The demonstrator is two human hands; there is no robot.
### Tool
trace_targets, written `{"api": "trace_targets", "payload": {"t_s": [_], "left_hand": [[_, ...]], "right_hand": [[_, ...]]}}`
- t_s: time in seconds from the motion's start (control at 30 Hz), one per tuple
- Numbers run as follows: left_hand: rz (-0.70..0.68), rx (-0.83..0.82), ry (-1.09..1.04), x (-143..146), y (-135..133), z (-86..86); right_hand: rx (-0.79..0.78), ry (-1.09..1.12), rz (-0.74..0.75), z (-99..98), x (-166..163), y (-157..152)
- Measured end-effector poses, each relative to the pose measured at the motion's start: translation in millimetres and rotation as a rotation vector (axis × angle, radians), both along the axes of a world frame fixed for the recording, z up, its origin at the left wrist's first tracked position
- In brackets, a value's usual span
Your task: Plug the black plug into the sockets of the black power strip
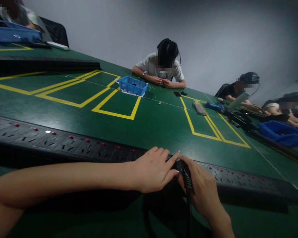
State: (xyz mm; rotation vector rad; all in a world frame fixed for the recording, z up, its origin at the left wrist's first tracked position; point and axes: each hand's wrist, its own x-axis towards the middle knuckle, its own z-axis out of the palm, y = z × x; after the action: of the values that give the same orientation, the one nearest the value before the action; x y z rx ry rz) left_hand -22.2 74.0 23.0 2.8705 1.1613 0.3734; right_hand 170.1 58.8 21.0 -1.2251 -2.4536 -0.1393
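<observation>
A long black power strip (79, 147) with rows of slots and red buttons runs across the near side of the green table. My left hand (151, 168) is closed over its middle, fingers over the far edge, thumb and index finger pointing right. Just beside those fingertips, my right hand (200, 185) grips a black plug (182, 167). A ribbed sleeve leads from the plug into a thick black cable (188, 208) that hangs down toward me. The plug's front end is hidden by fingers, so how far it sits in the strip cannot be seen.
Yellow tape lines (114, 114) mark the green table (158, 125). A blue basket (133, 86) stands at the far side before a seated person (161, 66). Another black strip (44, 64) lies back left. A blue tray (280, 130) and more people are at right.
</observation>
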Motion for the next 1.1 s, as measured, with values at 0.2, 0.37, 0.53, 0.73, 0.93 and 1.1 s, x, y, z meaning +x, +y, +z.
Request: {"api": "trace_targets", "payload": {"t_s": [0.2, 0.37, 0.53, 0.73, 0.93, 1.1], "left_hand": [[-0.004, -0.021, 0.01, 0, 1, 1.2], [-0.002, -0.025, 0.008, 0, 0, 2.6], [0.003, -0.06, -0.022, 0, 2, 3.9], [0.004, -0.161, -0.08, -2, 7, 8.1], [0.126, -0.066, -0.107, 5, -11, 1.4], [0.331, 0.023, -0.154, 23, -33, -5.0]], "right_hand": [[-0.011, 0.007, 0.011, -2.2, 2, 0], [0.007, 0.004, 0.009, -2.6, 2, 0], [0.022, 0.006, 0.012, -1.3, 1, 1], [0.01, 0.026, 0.004, -3.0, 1, 1], [-0.027, 0.052, -0.023, -2.9, 1, 0], [-0.062, 0.063, -0.066, -1.8, -4, -3]]}}
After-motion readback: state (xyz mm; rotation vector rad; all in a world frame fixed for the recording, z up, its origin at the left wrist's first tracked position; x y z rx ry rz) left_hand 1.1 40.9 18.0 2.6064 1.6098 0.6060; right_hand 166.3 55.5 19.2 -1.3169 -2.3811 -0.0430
